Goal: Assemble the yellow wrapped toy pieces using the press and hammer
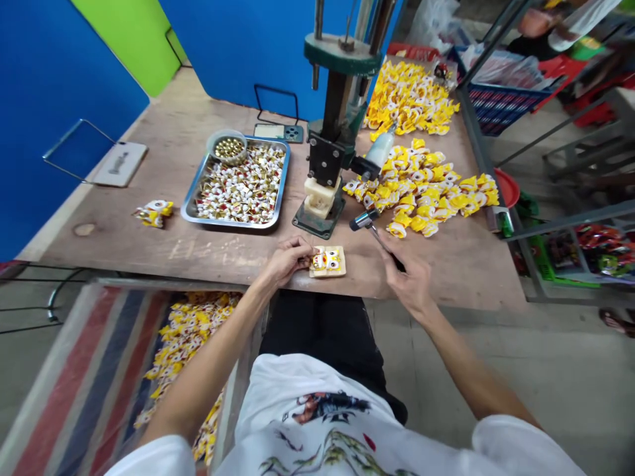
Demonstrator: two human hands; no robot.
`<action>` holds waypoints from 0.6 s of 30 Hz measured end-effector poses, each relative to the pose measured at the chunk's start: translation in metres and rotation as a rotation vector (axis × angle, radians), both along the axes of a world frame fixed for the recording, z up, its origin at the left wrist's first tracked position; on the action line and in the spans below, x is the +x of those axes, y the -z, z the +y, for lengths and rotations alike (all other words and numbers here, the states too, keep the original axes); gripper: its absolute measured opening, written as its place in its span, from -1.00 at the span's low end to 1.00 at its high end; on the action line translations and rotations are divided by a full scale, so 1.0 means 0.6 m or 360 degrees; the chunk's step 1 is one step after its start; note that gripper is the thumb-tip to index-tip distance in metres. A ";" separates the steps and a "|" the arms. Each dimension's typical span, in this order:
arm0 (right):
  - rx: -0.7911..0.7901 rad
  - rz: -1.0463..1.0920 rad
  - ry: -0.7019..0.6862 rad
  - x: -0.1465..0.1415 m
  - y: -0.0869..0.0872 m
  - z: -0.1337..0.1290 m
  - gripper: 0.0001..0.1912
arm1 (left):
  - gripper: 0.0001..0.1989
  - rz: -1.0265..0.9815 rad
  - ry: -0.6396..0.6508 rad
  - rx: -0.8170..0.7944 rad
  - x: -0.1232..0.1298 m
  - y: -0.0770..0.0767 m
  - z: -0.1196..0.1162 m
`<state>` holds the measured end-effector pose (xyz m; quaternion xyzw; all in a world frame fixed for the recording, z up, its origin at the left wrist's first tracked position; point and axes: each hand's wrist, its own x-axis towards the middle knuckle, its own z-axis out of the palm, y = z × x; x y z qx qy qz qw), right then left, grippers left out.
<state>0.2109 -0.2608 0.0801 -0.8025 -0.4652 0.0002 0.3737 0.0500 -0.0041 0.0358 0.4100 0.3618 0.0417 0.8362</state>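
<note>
A cream block (340, 270) lies at the table's front edge with a yellow-and-white figure piece (327, 260) set on top. My left hand (290, 259) is at the block's left side, its fingers pinched together at the piece's left end; what they hold, if anything, is too small to name. To the right, my right hand (407, 272) is wrapped round the handle of a small hammer (364, 219), whose dark-ended head is raised beyond the block. Behind the block stands a green press (325, 158) with a cream fixture (320, 197) at its base.
A metal tray (285, 192) of small white-and-gold parts holds a tub (229, 147) of gold pieces. Heaps of yellow figures (421, 185) lie at the right. One cluster (155, 213) is at the left. More figures (193, 330) fill a lined container below. A bottle (381, 149) leans beside the press.
</note>
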 end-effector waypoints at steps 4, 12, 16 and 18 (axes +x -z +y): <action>-0.0251 0.0121 0.0021 0.012 0.019 -0.031 -0.56 | -0.56 -0.0085 0.0120 0.0257 -0.021 -0.004 0.007; -0.0415 -0.0105 -0.0003 0.030 0.054 -0.021 -0.59 | -0.32 -0.0404 0.0526 0.1208 -0.059 0.022 0.016; -0.0333 -0.0301 0.0291 0.067 0.030 0.005 -0.57 | -0.46 -0.0443 0.0498 0.1531 -0.044 0.038 0.006; -0.0405 -0.0389 0.0453 0.101 0.023 0.007 -0.54 | -0.52 -0.0469 0.0426 0.1607 -0.036 0.039 -0.002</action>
